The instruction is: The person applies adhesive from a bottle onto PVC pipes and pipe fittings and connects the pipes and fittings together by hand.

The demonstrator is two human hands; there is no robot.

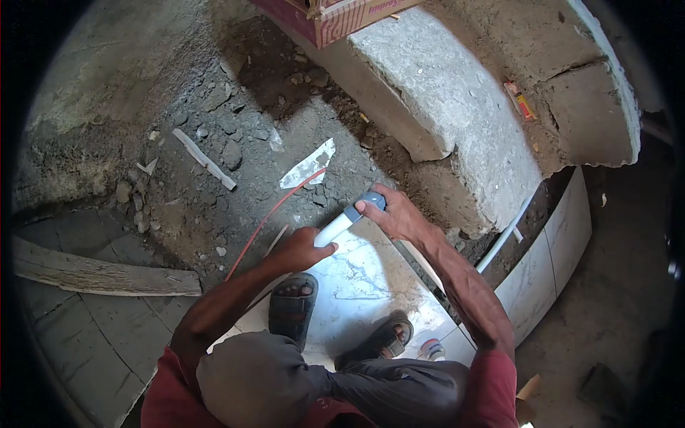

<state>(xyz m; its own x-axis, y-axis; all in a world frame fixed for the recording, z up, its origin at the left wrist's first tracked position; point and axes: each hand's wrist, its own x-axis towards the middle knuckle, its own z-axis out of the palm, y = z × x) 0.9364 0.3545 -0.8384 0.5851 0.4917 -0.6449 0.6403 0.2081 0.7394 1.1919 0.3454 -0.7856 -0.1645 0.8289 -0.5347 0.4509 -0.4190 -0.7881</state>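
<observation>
A short white plastic pipe [334, 230] slants across the middle of the view, above the marble-patterned tiles. My left hand [303, 250] is closed around its lower end. On the upper end sits a grey pipe fitting [352, 212], which looks like an elbow. My right hand [392, 212] grips this fitting, thumb on the near side and fingers over the far side. The palm side of both hands is hidden. Just beyond the pipe, a thin red tube [275, 206] curves up from the rubble.
A small tub [432, 349] stands beside my right sandal [389, 339]. A concrete step [428, 78] rises ahead on the right, under a cardboard box [342, 20]. Rubble, a white tile shard [309, 165] and a wooden plank [107, 269] lie left. Another white pipe [499, 244] runs along the step.
</observation>
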